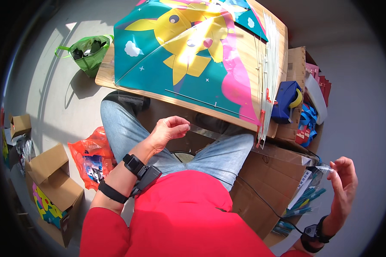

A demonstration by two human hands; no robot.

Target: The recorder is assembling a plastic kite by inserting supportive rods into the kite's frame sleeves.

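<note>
Two hands well apart: L hand (169,132) & R hand (344,182) each pinching long clear plastic film (287,155) (super thin, shiny, see-thru) btwn them, past near edge of wooden table (106,70).

The far sheet (148,70) is teal, with a yellow cartoon creature, white clouds and a wavy pink band; the tabletop (105,77) is tan, wood-grained. The film (324,168) is clear with white glints. At right, white rods (268,64) show red bits beside a blue tape dispenser (283,103). At left are a green bag (92,64) and, nearer, an orange-red bag (79,152).
</note>
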